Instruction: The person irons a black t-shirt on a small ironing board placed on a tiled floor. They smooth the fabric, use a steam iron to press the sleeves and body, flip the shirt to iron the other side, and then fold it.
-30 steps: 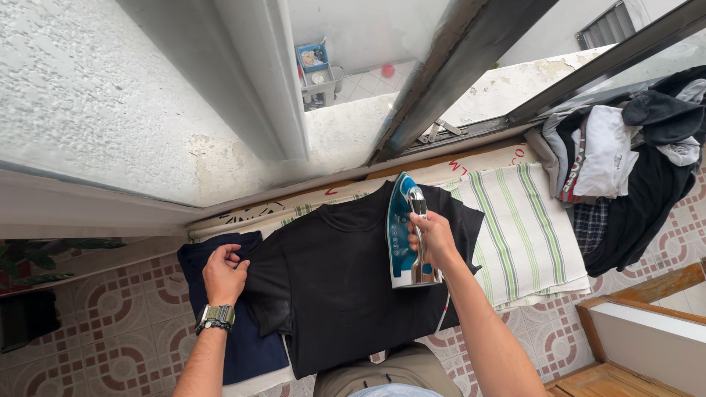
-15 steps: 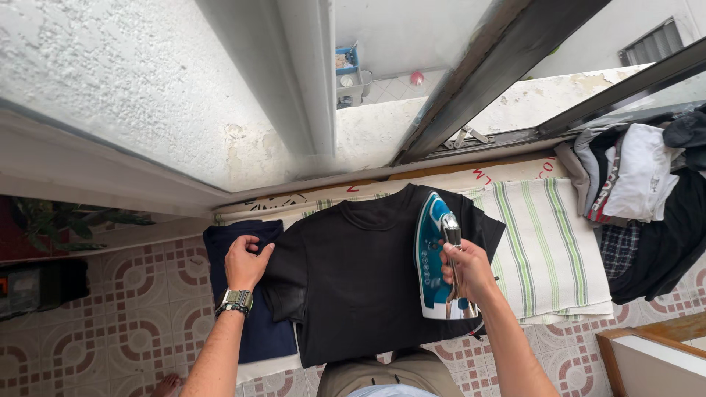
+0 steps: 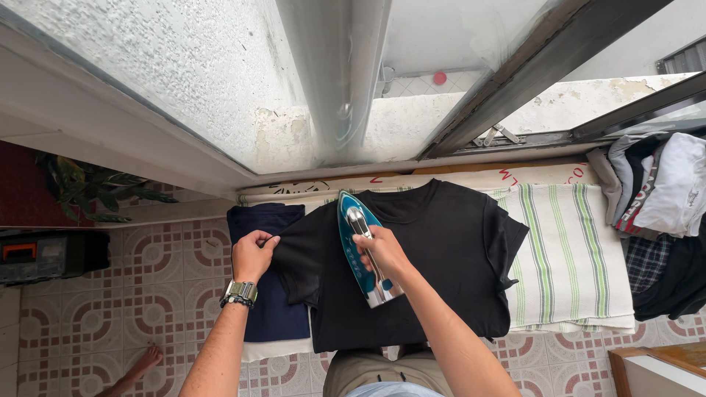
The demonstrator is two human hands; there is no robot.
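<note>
A black t-shirt [image 3: 434, 257] lies spread on a padded board covered by a green-striped cloth [image 3: 566, 250]. My right hand [image 3: 381, 251] grips the handle of a teal and silver steam iron [image 3: 353, 242], which rests on the shirt's left half, tip pointing away from me. My left hand [image 3: 252, 254], with a metal wristwatch, pinches the shirt's left sleeve and holds it taut. A folded navy garment [image 3: 268, 294] lies under that hand at the board's left end.
A heap of dark and white clothes [image 3: 662, 213] sits at the board's right end. A window frame and ledge [image 3: 441, 140] run along the far side. A potted plant [image 3: 88, 192] and black box [image 3: 44, 254] stand left on patterned floor tiles. Wooden furniture [image 3: 662, 367] is bottom right.
The iron has slid from the shirt's right side across to its left half, led by my right hand. My left hand stays on the sleeve. The view has shifted leftward.
</note>
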